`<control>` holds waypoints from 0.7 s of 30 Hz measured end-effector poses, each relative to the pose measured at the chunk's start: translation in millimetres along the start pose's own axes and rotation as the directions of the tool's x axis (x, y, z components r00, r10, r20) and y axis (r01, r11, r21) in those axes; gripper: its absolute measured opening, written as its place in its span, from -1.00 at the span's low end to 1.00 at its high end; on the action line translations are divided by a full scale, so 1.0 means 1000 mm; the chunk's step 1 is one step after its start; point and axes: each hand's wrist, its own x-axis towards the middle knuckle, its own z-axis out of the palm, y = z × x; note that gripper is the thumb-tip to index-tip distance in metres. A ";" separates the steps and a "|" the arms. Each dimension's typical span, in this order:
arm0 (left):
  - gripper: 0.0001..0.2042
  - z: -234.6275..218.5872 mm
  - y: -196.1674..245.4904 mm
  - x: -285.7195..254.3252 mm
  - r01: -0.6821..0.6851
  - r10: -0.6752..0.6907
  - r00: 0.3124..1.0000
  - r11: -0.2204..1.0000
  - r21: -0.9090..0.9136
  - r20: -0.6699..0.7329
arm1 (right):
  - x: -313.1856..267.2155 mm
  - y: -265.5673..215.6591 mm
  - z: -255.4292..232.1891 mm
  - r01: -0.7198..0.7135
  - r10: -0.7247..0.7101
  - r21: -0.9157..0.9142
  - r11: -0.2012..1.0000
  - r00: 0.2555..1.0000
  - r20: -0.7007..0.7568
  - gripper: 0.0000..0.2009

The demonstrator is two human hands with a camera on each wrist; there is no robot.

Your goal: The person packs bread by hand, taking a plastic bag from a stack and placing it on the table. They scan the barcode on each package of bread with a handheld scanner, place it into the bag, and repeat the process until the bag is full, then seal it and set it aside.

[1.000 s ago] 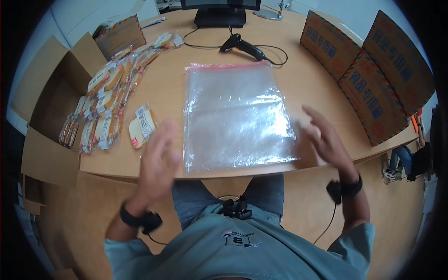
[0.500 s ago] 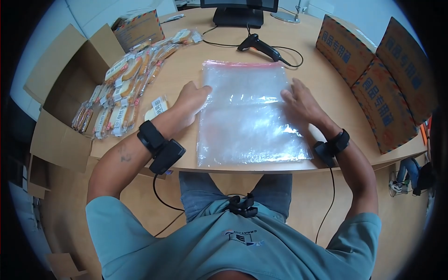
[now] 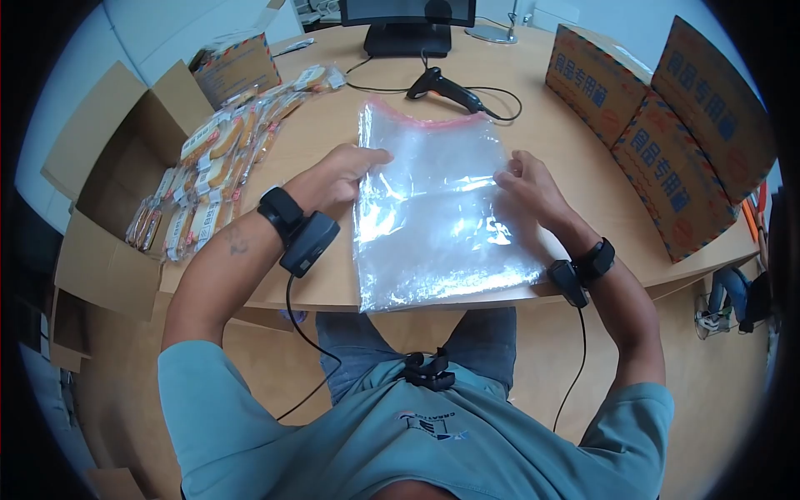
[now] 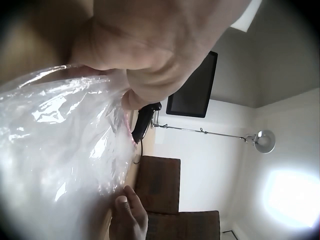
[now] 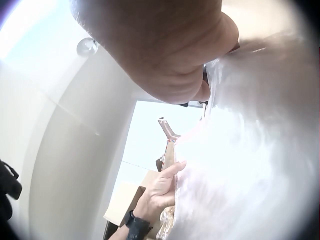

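A large clear plastic bag (image 3: 437, 217) with a pink strip along its far end lies between the two hands over the table's front edge. My left hand (image 3: 342, 171) pinches its left edge near the far end, thumb on top. On the opposite edge, my right hand (image 3: 533, 187) pinches the film between thumb and curled fingers. The pink end sags in a curve between the hands. In the left wrist view, the bag's film (image 4: 60, 130) is bunched at the left thumb. Wrapped bread packs (image 3: 208, 167) lie in a pile left of the left hand.
A black barcode scanner (image 3: 446, 90) with a cable lies just beyond the bag, before a monitor (image 3: 408, 40). Printed cardboard boxes (image 3: 658, 167) stand on the right. An open carton (image 3: 108, 208) is at the left edge, and another box (image 3: 242, 71) stands behind the bread.
Both hands have reached forward to the bag's side edges and taken hold of them. The bag's far end, flat before, now curves. The left forearm now mostly covers the single bread pack.
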 end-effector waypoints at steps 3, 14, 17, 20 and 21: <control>-0.73 -0.003 0.002 0.001 -0.067 0.078 0.988 0.994 -0.083 0.134 | 0.001 0.001 0.000 -0.012 0.014 0.101 0.995 1.000 -0.014 -0.57; -0.73 -0.001 0.089 -0.054 -0.860 0.825 0.502 0.442 0.257 0.260 | 0.031 -0.035 -0.026 0.043 -0.063 0.619 0.784 0.998 0.009 -0.72; -0.73 -0.006 0.108 -0.063 -0.882 0.896 0.379 0.274 0.384 0.231 | 0.049 -0.058 -0.039 0.449 -0.396 0.531 0.719 0.892 -0.218 -0.73; -0.72 -0.006 0.108 -0.073 -0.893 0.952 0.251 0.158 0.420 0.175 | 0.047 -0.078 -0.046 0.514 -0.399 0.453 0.729 0.856 -0.329 -0.74; -0.70 -0.009 0.103 -0.070 -0.924 0.962 0.235 0.177 0.339 0.138 | 0.047 -0.082 -0.046 0.550 -0.410 0.421 0.722 0.829 -0.380 -0.75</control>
